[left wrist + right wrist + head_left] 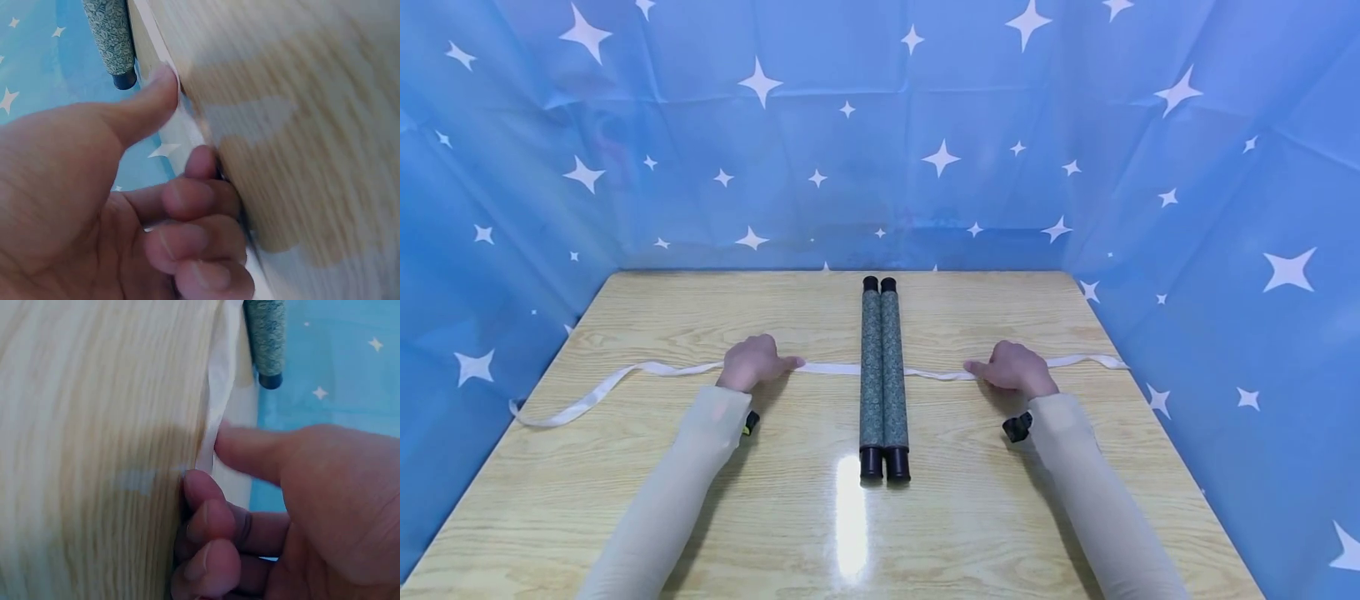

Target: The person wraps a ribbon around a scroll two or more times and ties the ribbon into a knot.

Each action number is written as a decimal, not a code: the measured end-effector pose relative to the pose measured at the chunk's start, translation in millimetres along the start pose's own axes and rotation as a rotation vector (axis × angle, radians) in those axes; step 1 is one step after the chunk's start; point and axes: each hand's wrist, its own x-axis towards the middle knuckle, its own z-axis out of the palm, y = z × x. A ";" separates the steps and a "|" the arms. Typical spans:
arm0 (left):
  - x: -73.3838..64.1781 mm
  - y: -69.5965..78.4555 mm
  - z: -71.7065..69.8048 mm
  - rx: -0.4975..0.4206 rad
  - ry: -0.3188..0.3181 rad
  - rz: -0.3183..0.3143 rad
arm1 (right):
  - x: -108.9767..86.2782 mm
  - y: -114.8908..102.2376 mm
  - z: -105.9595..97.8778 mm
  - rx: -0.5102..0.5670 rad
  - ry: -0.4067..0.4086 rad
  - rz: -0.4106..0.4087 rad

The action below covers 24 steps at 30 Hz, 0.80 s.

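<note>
A white ribbon (827, 367) runs left to right across the wooden table and passes beneath a rolled scroll (882, 375). The scroll has two side-by-side rolls in green patterned cloth with black end knobs. To its left, my left hand (752, 362) holds the ribbon (154, 31), thumb stretched along it toward the scroll and fingers curled. On the other side my right hand (1017, 367) holds the ribbon (222, 369) too, with its thumb at the strip's edge and its fingertips curled close to the tabletop. Loose ribbon extends outward beyond both hands.
The light wooden table (760, 517) carries the scroll and ribbon, its far edge just behind the scroll's far knobs. A blue curtain (850, 200) with white stars surrounds the back and sides. Long pale sleeves cover both forearms, and a dark wrist camera (1017, 427) sits under the right wrist.
</note>
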 end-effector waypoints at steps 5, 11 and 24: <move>3.8 -1.5 1.7 -0.067 0.018 0.065 | 0.9 -1.0 0.0 0.081 0.001 -0.034; 6.2 -4.4 10.6 -0.189 0.108 0.151 | -1.3 -2.3 0.5 0.178 0.018 -0.036; 8.5 10.6 15.8 -0.738 0.263 0.184 | 8.2 -1.0 7.9 0.591 0.393 -0.096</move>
